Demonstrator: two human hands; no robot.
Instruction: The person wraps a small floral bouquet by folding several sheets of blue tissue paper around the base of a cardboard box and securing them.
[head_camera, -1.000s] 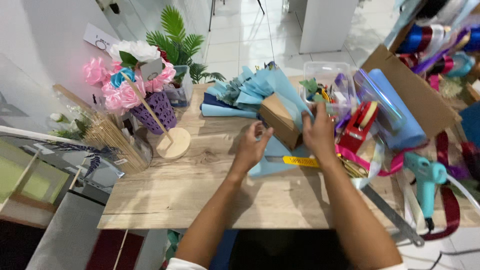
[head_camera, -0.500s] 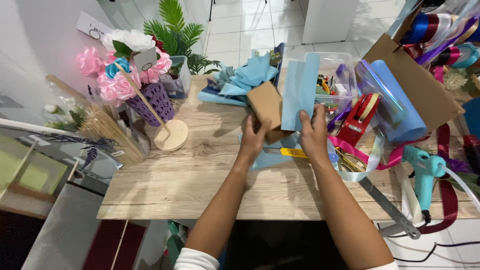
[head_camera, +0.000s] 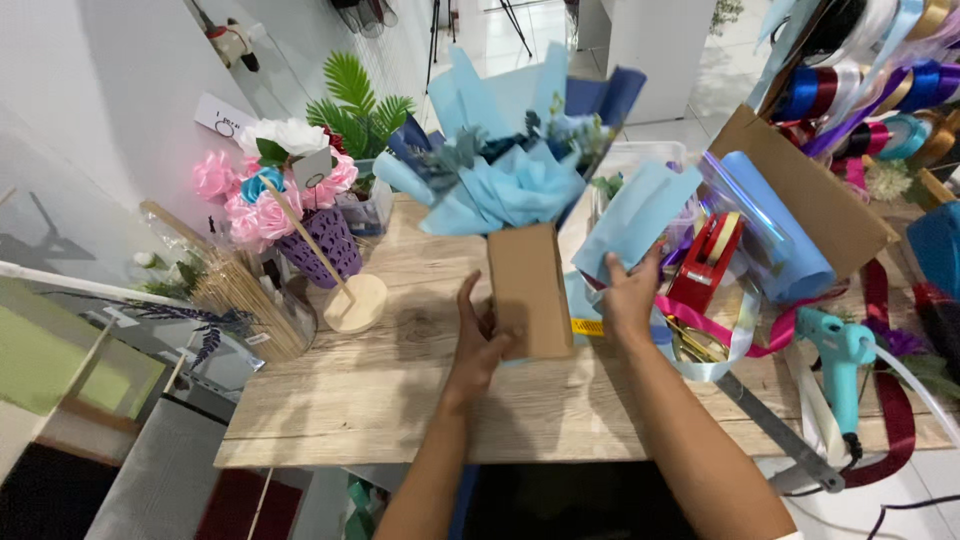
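So the left hand (head_camera: 482, 345) is wrapped around the near left edge of the brown cardboard box (head_camera: 528, 288), which stands upright mid-bench (head_camera: 400, 400) with a blue paper bouquet (head_camera: 510, 160) poking out the top. The right hand (head_camera: 627, 297) pinches a light blue paper sheet (head_camera: 640, 215) just right of it. Right side's crowded: red tape dispenser (head_camera: 705, 262), ribbons, teal glue gun (head_camera: 838, 350). Pink flowers (head_camera: 285, 205) sit far left.
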